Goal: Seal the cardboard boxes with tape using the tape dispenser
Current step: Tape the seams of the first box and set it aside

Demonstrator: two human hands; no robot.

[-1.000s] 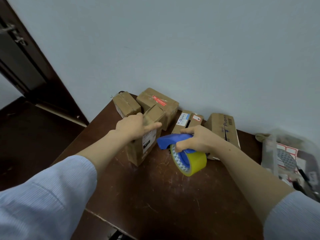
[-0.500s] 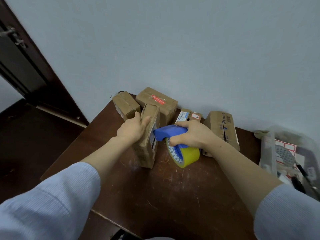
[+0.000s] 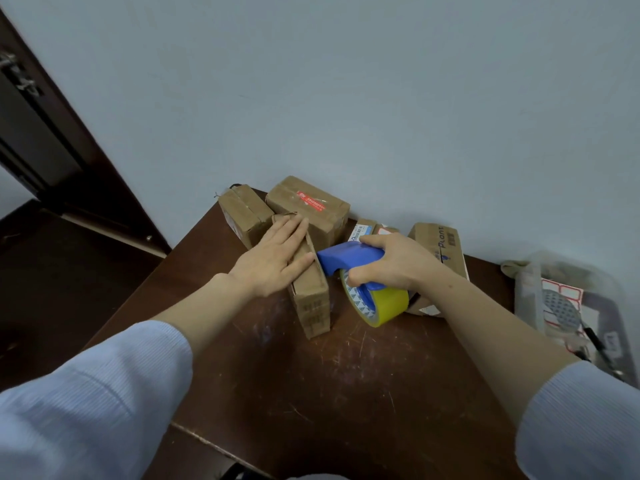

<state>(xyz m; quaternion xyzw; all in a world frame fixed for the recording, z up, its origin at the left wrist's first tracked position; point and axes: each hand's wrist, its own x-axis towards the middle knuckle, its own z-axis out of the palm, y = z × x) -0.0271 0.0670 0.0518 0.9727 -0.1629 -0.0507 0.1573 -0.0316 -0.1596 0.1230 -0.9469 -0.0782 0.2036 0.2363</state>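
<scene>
— Now that the box stands on its thin side, is it ready for tape?

— Looks like it. A second ago it sat more flat on the table, and the left hand had a finger pointing out. Now that hand lies flat and open on the box, fingers spread, pressing it so it stays up.

— And the tape?

— The right hand is closed tight around the blue tape dispenser. The yellow tape roll hangs under it. Before, the dispenser was farther right. Now its blue nose touches the top edge of the box, or is just beside it.

— So what comes next?

— I think the tape goes along that top edge. No new tape shows on it yet.

— What else is there?

— More boxes at the back by the wall, and a clear bag far right.
</scene>
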